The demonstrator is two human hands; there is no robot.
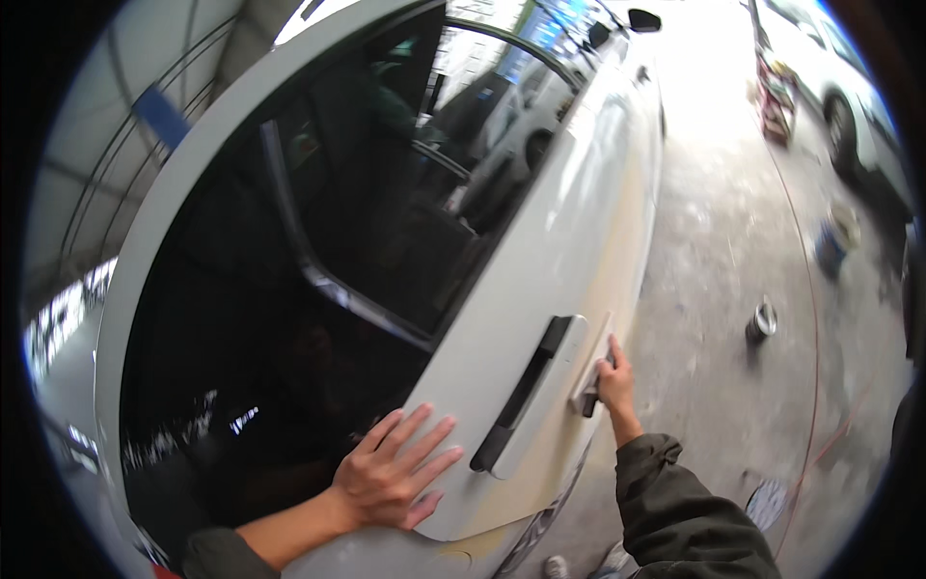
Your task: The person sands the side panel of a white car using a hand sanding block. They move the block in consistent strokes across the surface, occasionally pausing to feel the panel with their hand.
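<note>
A light-coloured car (540, 251) with dark glass (222, 318) fills the centre and left. My left hand (391, 473) rests on its pale rear side panel near the glass edge, fingers spread. Just right of a black recessed handle (521, 391), my right hand (614, 376) grips a long, flat sanding block (585, 396) against a panel area with beige-yellow patches (511, 521). The block is partly hidden by my fingers. Both forearms have dark sleeves.
On the concrete floor (704, 241) to the right are a metal can (761, 321), a bucket (834, 241), a red hose (812, 347) and a grey item (767, 502). Another white car (820, 48) and a red object (776, 106) are at upper right. My shoes show at the bottom.
</note>
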